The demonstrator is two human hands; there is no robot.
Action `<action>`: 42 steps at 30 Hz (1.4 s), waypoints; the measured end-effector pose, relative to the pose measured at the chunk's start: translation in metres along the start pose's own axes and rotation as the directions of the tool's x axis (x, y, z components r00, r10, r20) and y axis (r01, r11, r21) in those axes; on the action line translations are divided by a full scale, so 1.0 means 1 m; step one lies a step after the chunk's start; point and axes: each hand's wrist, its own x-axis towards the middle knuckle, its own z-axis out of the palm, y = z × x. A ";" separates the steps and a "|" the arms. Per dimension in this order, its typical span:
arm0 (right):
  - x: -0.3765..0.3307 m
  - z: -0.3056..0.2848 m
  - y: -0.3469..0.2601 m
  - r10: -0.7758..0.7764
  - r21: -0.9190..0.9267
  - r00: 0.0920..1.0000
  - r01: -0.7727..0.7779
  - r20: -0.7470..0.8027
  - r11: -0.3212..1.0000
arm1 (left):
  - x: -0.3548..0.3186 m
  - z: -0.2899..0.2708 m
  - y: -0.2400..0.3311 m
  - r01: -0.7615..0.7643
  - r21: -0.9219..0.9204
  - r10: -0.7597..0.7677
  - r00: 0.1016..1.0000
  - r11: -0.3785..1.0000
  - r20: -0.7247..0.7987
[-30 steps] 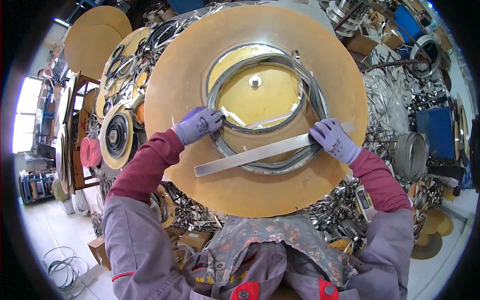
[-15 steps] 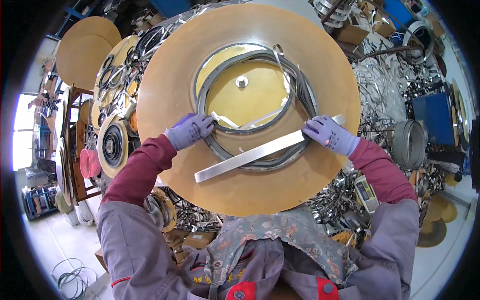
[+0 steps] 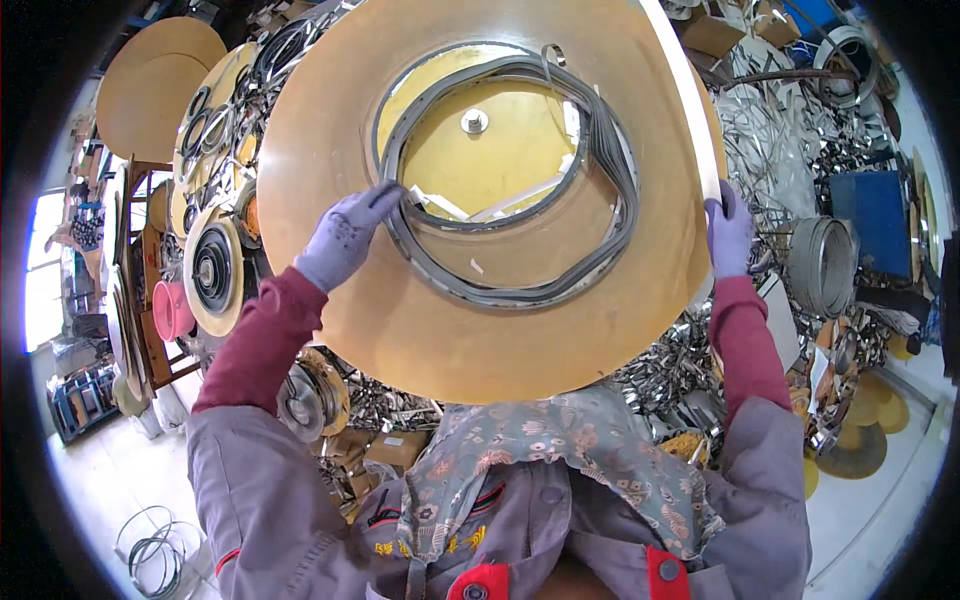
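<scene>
The flat metal strip seen lying across the disc a moment ago is gone from view; the disc now fills more of the frame and is being held differently, so the work is judged to be shifting from laying the strip to handling the disc and its coil.

At 9 o'clock of the disc's centre hole, the left hand [image 3: 345, 235], in a purple glove, is being pressed closed on the grey banding coil [image 3: 520, 290], fingers curled over the inner rim where the bands are bunching. The coil is lying looped around the hole, sagging toward 6 o'clock, with a loose tail sticking up at 12 o'clock. The centre bolt [image 3: 474, 121] is sitting on the yellow hub inside the ring.

The large tan disc [image 3: 330, 340] is being steadied at its 3 o'clock edge by the right hand [image 3: 728, 235], wrapped closed over the rim.

Open room is tight: stacked reels [image 3: 210, 270] are crowding the 9 o'clock side, and tangled scrap metal [image 3: 780, 170] is crowding 3 o'clock. The 6 o'clock edge is nearly touching the person's patterned apron [image 3: 560, 470].
</scene>
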 end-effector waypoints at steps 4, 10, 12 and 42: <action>0.026 0.018 0.027 -0.038 -0.196 0.999 0.036 -0.003 0.980 | -0.006 0.010 0.010 0.624 -0.143 -0.629 0.777 0.768 0.012; -0.002 0.053 -0.069 0.146 -0.149 0.986 -0.133 0.079 0.980 | 0.026 0.033 0.023 0.838 -0.055 -0.839 0.543 0.543 -0.021; -0.018 0.081 -0.086 0.109 -0.179 0.990 -0.092 0.088 0.980 | 0.034 0.039 0.019 0.848 -0.068 -0.850 0.527 0.525 0.012; -0.051 -0.196 0.127 0.261 -0.333 0.937 -0.330 -0.234 0.883 | 0.199 0.076 0.311 0.465 -0.217 -0.510 0.822 0.858 -0.255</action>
